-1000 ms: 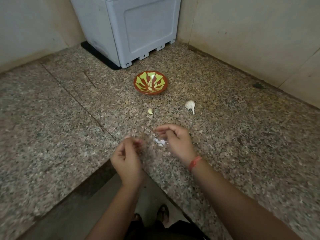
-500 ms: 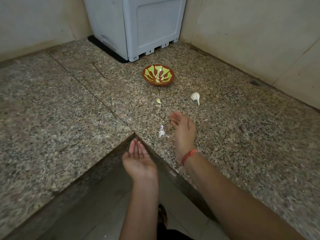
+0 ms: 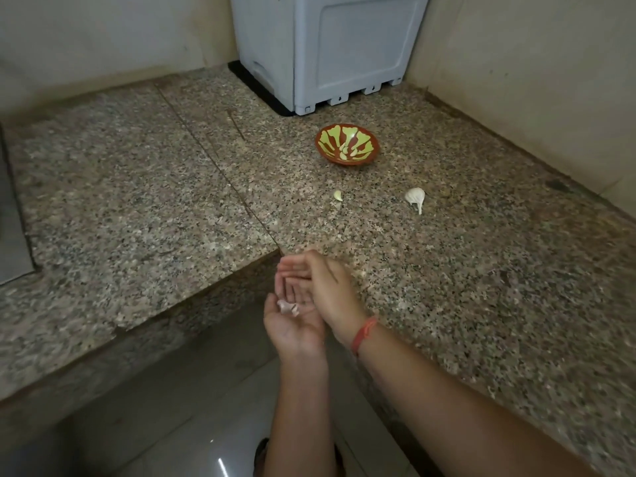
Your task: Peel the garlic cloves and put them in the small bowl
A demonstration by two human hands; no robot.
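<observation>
Granite counter [image 3: 137,208] edge: left hand [image 3: 296,315] cupped flat, loosely cradling garlic skins [image 3: 288,307]; right hand [image 3: 327,287] unclenched, sweeping against it. Skins could spill floorward off that slack palm. Ahead lie a peeled clove [image 3: 338,195], garlic piece [image 3: 415,197], small bowl [image 3: 347,143], path unobstructed

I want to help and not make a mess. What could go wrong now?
The garlic peels lie loose in the open left hand, held off the counter edge, so they may drop to the floor. The peeled clove sits on the counter, not in the small bowl, and could be forgotten.
</observation>
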